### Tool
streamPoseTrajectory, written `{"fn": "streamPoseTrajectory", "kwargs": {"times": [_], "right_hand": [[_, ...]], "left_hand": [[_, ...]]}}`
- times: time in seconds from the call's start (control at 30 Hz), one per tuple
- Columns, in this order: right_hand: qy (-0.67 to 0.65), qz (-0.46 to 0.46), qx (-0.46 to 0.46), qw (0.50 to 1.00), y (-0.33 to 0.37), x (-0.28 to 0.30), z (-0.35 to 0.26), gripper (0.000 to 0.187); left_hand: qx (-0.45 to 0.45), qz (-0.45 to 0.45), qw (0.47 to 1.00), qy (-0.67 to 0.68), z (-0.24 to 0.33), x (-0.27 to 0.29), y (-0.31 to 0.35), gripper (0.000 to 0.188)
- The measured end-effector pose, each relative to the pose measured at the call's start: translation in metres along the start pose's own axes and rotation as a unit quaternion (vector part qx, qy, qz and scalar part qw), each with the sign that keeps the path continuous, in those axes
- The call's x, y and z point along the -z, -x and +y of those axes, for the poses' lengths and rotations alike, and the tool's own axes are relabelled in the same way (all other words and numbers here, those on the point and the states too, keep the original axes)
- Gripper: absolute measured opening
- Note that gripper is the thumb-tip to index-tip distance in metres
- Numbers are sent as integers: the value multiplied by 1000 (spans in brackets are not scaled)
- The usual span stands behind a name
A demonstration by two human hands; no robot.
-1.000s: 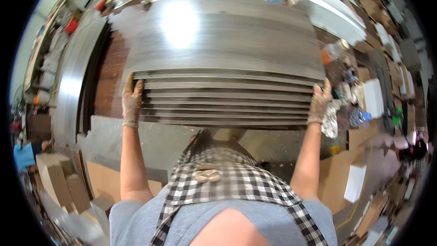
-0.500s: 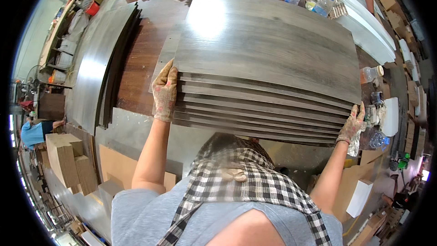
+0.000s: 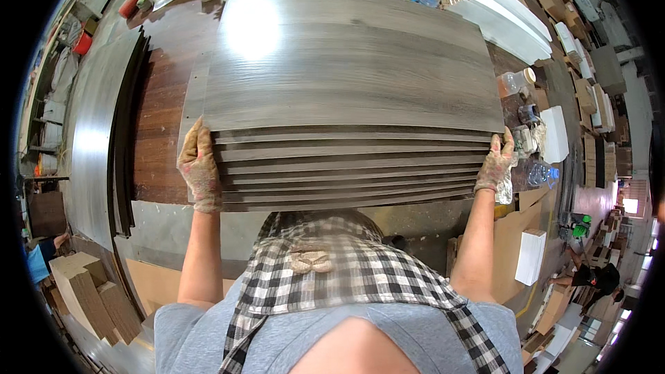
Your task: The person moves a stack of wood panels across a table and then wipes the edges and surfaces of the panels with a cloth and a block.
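A grey wood-grain board (image 3: 360, 69) lies uppermost in front of me, its surface shining at the upper left. Below its near edge show the stepped edges of several similar boards (image 3: 346, 165), stacked toward me. My left hand (image 3: 199, 173), in a stained knit glove, grips the left end of the top board near its front corner. At the opposite corner my right hand (image 3: 494, 165), gloved too, has its fingers bent around the board's end. Parts of both hands' fingers are hidden by the boards.
Another stack of grey boards (image 3: 100, 131) stands at the left of the brown table (image 3: 163, 118). White strips (image 3: 502, 10) lie at the back right. A capped jar (image 3: 516, 82) and a plastic bottle (image 3: 542, 174) sit close beyond my right hand. Cardboard blocks (image 3: 86, 294) stand lower left.
The view has turned, so the boards and table appear farther left and more level. Both hands stay at the ends of the top board.
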State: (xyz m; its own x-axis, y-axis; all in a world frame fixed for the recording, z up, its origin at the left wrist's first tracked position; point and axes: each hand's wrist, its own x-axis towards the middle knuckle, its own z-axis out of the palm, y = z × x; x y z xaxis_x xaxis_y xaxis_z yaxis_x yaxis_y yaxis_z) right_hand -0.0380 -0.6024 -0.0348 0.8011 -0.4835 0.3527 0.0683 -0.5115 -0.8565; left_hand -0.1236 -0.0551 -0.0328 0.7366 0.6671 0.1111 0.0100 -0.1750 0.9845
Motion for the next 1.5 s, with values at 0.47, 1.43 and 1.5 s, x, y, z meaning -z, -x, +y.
{"fn": "streamPoseTrajectory", "kwargs": {"times": [0.47, 1.43, 1.5], "right_hand": [[79, 7, -26, 996, -2, 14, 22, 39], [-72, 13, -46, 996, 3, 8, -5, 38], [-175, 27, -41, 983, -4, 9, 24, 31]], "left_hand": [[-35, 33, 999, -12, -7, 4, 29, 28], [-303, -257, 901, -171, 71, -62, -15, 36], [-367, -314, 849, -212, 86, -104, -2, 40]]}}
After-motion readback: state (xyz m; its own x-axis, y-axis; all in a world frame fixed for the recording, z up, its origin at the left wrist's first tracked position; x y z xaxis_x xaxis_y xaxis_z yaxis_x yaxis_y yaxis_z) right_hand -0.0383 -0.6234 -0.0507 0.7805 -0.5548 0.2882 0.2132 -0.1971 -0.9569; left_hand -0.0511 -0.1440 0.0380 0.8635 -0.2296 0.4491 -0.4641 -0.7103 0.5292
